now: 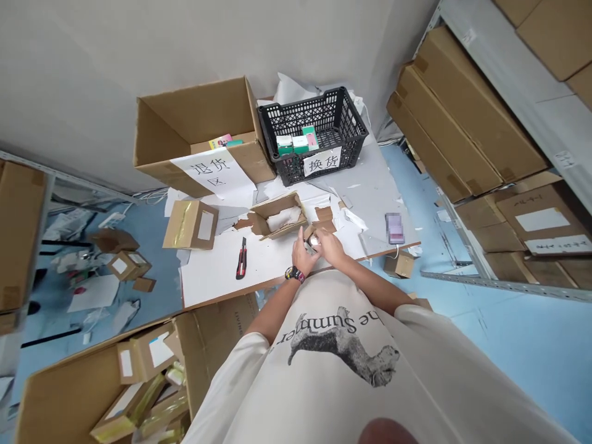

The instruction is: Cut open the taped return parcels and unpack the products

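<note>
Big floor carton: near left, parcels (160, 351) heaped inside big floor carton (69, 394); anything knocked off the front edge on this side could drop among them.
Desk edge: hands work right by the near edge of the desk (217, 271); a slip could send the item to the floor.
Left hand (303, 256): grip closed, fingers round the left side of the small item.
Right hand (329, 246): grip closed, fingers curled on its right side.
Small item (314, 240): between both hands, shiny round part up; exact type unclear. Uneven squeeze could tilt or dent it.
Cutter (241, 262): loose, left of hands; a sweeping wrist could catch it. Blade out or in, can't tell.
Phone (395, 228): right side, cable (396, 251) over the edge; a snag could drag it off.
Open box (287, 229): just beyond hands, white paper inside; a bump could shove it.
Torn cardboard (324, 216): among scraps, could hide small parts.
Black crate (291, 169): far, holds green-white boxes (300, 144); loosely placed, could shift if jolted.
</note>
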A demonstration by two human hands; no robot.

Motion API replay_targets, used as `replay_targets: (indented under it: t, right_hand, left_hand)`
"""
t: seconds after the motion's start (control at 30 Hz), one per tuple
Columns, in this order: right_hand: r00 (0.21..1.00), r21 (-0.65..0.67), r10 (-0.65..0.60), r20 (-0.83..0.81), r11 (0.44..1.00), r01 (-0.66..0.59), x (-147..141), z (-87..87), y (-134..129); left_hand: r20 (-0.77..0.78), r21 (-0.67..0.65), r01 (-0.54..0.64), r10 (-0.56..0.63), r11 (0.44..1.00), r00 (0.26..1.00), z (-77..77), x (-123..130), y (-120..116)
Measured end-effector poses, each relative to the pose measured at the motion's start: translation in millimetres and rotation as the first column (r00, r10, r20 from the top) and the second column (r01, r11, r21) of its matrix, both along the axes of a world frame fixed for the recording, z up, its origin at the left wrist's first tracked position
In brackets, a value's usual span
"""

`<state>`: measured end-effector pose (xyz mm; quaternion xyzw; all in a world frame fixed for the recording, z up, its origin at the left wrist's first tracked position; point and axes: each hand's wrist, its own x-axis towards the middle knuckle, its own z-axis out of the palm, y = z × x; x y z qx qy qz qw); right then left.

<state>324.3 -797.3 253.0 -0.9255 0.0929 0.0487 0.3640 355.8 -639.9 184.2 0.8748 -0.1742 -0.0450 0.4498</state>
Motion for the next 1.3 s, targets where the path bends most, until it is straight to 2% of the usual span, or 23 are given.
replay_targets:
  t: [0.07, 0.1, 0.17, 0.2, 0.23, 0.27, 0.33, 0.43, 0.6, 0.67, 0.77, 0.9, 0.97, 1.03, 1.07, 1.13, 1.17, 1.3]
  right_hand:
    - [0.985, 0.165, -0.129, 0.113, 0.98, 0.109, -8, -7.5, -4]
    - [0.955, 0.244, -0.257, 0.152, 0.946, 0.215, -14, -12.9, -7]
    - [0.846, 0.366, -0.527, 0.083, 0.805, 0.466, -28, -25.6, -14]
    - [0.798, 0.401, -0.602, -0.02, 0.726, 0.559, -34, -32.2, -16]
    - [0.77, 0.419, -0.623, -0.139, 0.667, 0.616, -40, -38.3, -17]
    - [0.762, 0.432, -0.598, -0.248, 0.636, 0.64, -45, -43.8, -16]
    - [0.778, 0.462, -0.504, -0.375, 0.627, 0.628, -50, -52.0, -10]
    - [0.783, 0.491, -0.477, -0.399, 0.61, 0.622, -52, -57.6, 6]
    - [0.758, 0.599, -0.529, -0.382, 0.483, 0.639, -53, -52.1, 18]
    - [0.758, 0.623, -0.541, -0.364, 0.464, 0.63, -50, -46.2, 16]
    - [0.787, 0.611, -0.562, -0.255, 0.538, 0.581, -40, -35.4, 11]
    - [0.849, 0.516, -0.525, -0.054, 0.714, 0.474, -29, -19.9, 7]
    - [0.897, 0.411, -0.441, 0.033, 0.824, 0.39, -33, -12.9, 6]
    - [0.958, 0.292, -0.278, 0.065, 0.924, 0.248, -42, -7.8, 4]
    - [0.98, 0.238, -0.189, 0.06, 0.956, 0.17, -46, -6.2, 3]
    - [0.997, 0.149, -0.062, 0.04, 0.987, 0.056, -51, -5.5, 1]
    - [0.999, 0.109, -0.042, 0.035, 0.993, 0.038, -50, -6.2, -1]
    - [0.996, -0.034, -0.079, -0.032, 0.996, 0.077, -30, -10.8, -7]
  left_hand:
    - [-0.026, -0.005, 0.001, -0.001, 1.0, 1.0, 0.2, 3, 2]
    - [-0.035, -0.007, 0.017, -0.017, 1.0, 0.999, 0.5, 5, 4]
    - [-0.039, -0.008, 0.06, -0.061, 0.998, 0.997, 1.6, 8, 8]
    - [-0.037, -0.007, 0.084, -0.084, 0.996, 0.996, 2.4, 9, 10]
    - [-0.03, -0.004, 0.114, -0.114, 0.993, 0.993, 3.2, 10, 12]
    - [-0.02, 0.0, 0.155, -0.155, 0.988, 0.988, 3.8, 11, 15]
    - [0.003, 0.008, 0.264, -0.264, 0.964, 0.964, 4.1, 13, 19]
    - [0.03, 0.005, 0.387, -0.387, 0.922, 0.922, 2.2, 18, 26]
    - [0.008, -0.037, 0.365, -0.365, 0.93, 0.931, -3.0, 24, 30]
    - [-0.002, -0.068, 0.38, -0.381, 0.922, 0.925, -5.0, 25, 28]
    - [-0.056, -0.113, 0.362, -0.37, 0.925, 0.927, -7.5, 29, 23]
    - [-0.139, -0.138, 0.377, -0.395, 0.916, 0.908, -8.3, 40, 18]
    - [-0.132, -0.128, 0.43, -0.445, 0.894, 0.886, -8.0, 48, 19]
    - [-0.119, -0.105, 0.482, -0.492, 0.87, 0.863, -8.3, 56, 21]
    - [-0.125, -0.091, 0.499, -0.507, 0.862, 0.853, -8.8, 59, 21]
    - [-0.165, -0.059, 0.523, -0.525, 0.85, 0.835, -10.6, 64, 20]
    - [-0.189, -0.044, 0.534, -0.532, 0.844, 0.825, -11.5, 65, 19]
    - [-0.199, 0.013, 0.534, -0.521, 0.846, 0.83, -12.4, 65, 12]
